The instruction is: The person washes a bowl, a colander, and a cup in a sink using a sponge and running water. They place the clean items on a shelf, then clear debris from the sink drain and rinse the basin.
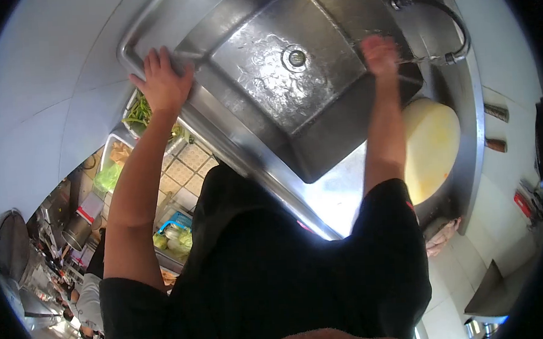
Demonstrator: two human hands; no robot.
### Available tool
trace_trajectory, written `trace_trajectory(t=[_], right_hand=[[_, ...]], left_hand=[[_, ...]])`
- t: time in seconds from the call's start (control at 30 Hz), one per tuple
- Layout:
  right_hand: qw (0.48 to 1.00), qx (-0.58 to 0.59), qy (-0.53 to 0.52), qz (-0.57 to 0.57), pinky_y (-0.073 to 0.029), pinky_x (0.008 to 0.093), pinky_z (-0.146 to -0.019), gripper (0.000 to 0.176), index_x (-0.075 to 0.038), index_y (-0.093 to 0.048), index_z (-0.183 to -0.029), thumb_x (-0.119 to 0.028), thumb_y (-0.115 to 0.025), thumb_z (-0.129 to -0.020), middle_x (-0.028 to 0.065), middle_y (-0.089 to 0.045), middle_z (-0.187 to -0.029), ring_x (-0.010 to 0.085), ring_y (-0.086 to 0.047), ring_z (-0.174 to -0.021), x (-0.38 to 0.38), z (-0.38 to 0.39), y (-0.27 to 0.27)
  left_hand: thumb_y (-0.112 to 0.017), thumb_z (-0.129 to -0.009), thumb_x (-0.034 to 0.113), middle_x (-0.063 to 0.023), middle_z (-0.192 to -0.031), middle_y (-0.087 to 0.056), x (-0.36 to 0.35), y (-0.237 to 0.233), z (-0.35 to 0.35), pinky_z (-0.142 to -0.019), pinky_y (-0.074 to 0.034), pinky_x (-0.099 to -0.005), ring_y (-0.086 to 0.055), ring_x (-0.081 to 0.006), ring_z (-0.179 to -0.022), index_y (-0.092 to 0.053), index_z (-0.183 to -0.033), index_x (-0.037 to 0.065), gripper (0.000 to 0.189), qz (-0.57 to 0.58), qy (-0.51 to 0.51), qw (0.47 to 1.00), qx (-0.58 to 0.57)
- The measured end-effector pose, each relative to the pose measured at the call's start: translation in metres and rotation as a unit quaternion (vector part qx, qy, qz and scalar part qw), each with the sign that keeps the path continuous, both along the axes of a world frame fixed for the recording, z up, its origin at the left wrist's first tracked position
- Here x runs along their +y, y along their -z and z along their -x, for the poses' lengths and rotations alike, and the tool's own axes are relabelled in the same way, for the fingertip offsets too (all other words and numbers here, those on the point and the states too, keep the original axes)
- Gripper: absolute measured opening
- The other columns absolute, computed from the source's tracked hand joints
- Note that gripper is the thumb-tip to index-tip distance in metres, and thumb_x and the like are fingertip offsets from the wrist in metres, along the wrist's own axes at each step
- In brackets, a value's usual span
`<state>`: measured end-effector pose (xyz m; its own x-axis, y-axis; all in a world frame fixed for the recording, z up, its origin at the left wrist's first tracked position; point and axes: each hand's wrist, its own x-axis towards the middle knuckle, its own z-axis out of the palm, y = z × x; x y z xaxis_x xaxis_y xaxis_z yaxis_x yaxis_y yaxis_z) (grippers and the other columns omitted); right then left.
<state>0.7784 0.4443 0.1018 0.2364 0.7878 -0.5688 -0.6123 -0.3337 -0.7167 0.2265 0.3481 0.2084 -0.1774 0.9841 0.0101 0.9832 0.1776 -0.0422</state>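
Note:
My left hand [164, 84] rests on the rim at the left corner of the steel sink [253, 118], its fingers spread and nothing in them. Over the right side of the basin is my right hand [381, 54], blurred by motion, so its fingers cannot be made out. It is beside the mouth of the curved tap [453, 57], where a thin stream of water comes out toward it. Water ripples across the sink floor around the round drain [295, 58].
A thick round cutting board [433, 145] lies right of the sink. Knives [495, 112] hang along the right wall. Crates of vegetables [175, 239] stand on the tiled floor below left. Another person [89, 302] is at the far lower left, among kitchen equipment.

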Motion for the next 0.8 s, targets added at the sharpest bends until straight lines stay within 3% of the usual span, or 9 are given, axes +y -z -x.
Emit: trace_trajectory(t=[0.07, 0.17, 0.27, 0.37, 0.47, 0.6, 0.67, 0.7, 0.8], right_hand=[[0.965, -0.197, -0.171, 0.035, -0.055, 0.0405, -0.080, 0.033, -0.007, -0.062, -0.120, -0.027, -0.059, -0.093, 0.0114, -0.069, -0.103, 0.0241, -0.067, -0.094, -0.017, 0.057, 0.102], [0.758, -0.563, -0.328, -0.026, -0.053, 0.0355, -0.081, 0.024, -0.006, -0.073, -0.102, -0.018, -0.070, -0.081, 0.0145, -0.069, -0.110, 0.0271, -0.069, -0.093, -0.027, 0.205, 0.155], [0.673, -0.624, -0.368, -0.147, -0.038, 0.0393, -0.109, 0.037, -0.005, -0.066, -0.120, -0.018, -0.065, -0.085, 0.0184, -0.056, -0.135, 0.0345, -0.048, -0.129, -0.030, 0.315, 0.173], [0.527, -0.677, -0.490, -0.158, -0.024, 0.0474, -0.118, 0.051, -0.007, -0.048, -0.140, -0.023, -0.054, -0.093, 0.0166, -0.031, -0.155, 0.0349, -0.030, -0.143, -0.025, 0.369, 0.183], [0.404, -0.626, -0.624, -0.236, -0.013, 0.0457, -0.121, 0.062, -0.011, -0.034, -0.151, -0.020, -0.051, -0.092, 0.0137, -0.024, -0.160, 0.0299, -0.021, -0.148, -0.049, 0.364, 0.197], [0.421, -0.734, -0.533, 0.009, -0.008, 0.0508, -0.121, 0.062, -0.008, -0.031, -0.152, -0.028, -0.047, -0.096, 0.0181, -0.021, -0.160, 0.0295, -0.018, -0.149, -0.065, 0.295, 0.228], [0.366, -0.747, -0.551, 0.065, -0.011, 0.0590, -0.118, 0.061, -0.005, -0.042, -0.145, -0.029, -0.055, -0.091, 0.0211, -0.027, -0.157, 0.0361, -0.022, -0.147, -0.071, 0.264, 0.184], [0.444, -0.737, -0.509, 0.002, -0.014, 0.0656, -0.114, 0.055, -0.003, -0.052, -0.137, -0.025, -0.058, -0.087, 0.0215, -0.033, -0.154, 0.0408, -0.026, -0.144, -0.076, 0.249, 0.180], [0.532, -0.705, -0.467, -0.037, -0.017, 0.0628, -0.115, 0.054, -0.003, -0.054, -0.135, -0.023, -0.059, -0.085, 0.0216, -0.034, -0.153, 0.0406, -0.029, -0.143, -0.046, 0.244, 0.151]], left_hand=[[-0.060, -0.083, 0.054, -0.0171, -0.150, -0.040, 0.000, 0.001, 0.001, -0.108, -0.014, -0.0728, -0.035, -0.0307, -0.140, -0.045, -0.142, 0.007, 0.076, 0.003, 0.000, 1.000, 0.000], [-0.062, -0.083, 0.056, -0.0157, -0.151, -0.038, 0.001, -0.003, -0.001, -0.111, -0.012, -0.0696, -0.035, -0.0303, -0.141, -0.042, -0.145, 0.009, 0.080, 0.026, -0.011, 1.000, 0.003], [-0.065, -0.082, 0.054, -0.0168, -0.150, -0.040, 0.002, -0.002, -0.002, -0.110, -0.013, -0.0696, -0.037, -0.0316, -0.140, -0.044, -0.143, 0.007, 0.079, 0.015, -0.002, 1.000, 0.001], [-0.067, -0.081, 0.052, -0.0181, -0.149, -0.041, 0.001, -0.001, 0.000, -0.109, -0.014, -0.0703, -0.038, -0.0332, -0.138, -0.046, -0.141, 0.006, 0.078, 0.009, 0.007, 1.000, 0.002], [-0.067, -0.081, 0.054, -0.0165, -0.151, -0.039, 0.000, -0.004, 0.000, -0.112, -0.013, -0.0678, -0.037, -0.0322, -0.140, -0.044, -0.144, 0.009, 0.081, 0.023, 0.004, 1.000, -0.001], [-0.068, -0.081, 0.054, -0.0154, -0.152, -0.039, 0.001, -0.004, 0.000, -0.112, -0.013, -0.0669, -0.036, -0.0314, -0.141, -0.043, -0.146, 0.011, 0.082, 0.042, -0.001, 0.999, 0.007], [-0.069, -0.080, 0.053, -0.0165, -0.150, -0.040, 0.002, -0.004, -0.002, -0.111, -0.014, -0.0683, -0.037, -0.0323, -0.140, -0.044, -0.144, 0.010, 0.081, 0.028, 0.002, 1.000, 0.003], [-0.069, -0.080, 0.052, -0.0177, -0.149, -0.041, 0.003, -0.003, -0.002, -0.110, -0.014, -0.0690, -0.037, -0.0331, -0.140, -0.045, -0.143, 0.008, 0.081, 0.023, 0.005, 1.000, -0.001], [-0.070, -0.079, 0.051, -0.0179, -0.148, -0.042, 0.001, -0.002, 0.001, -0.110, -0.015, -0.0695, -0.038, -0.0338, -0.139, -0.046, -0.142, 0.007, 0.080, 0.015, 0.008, 1.000, -0.001]])
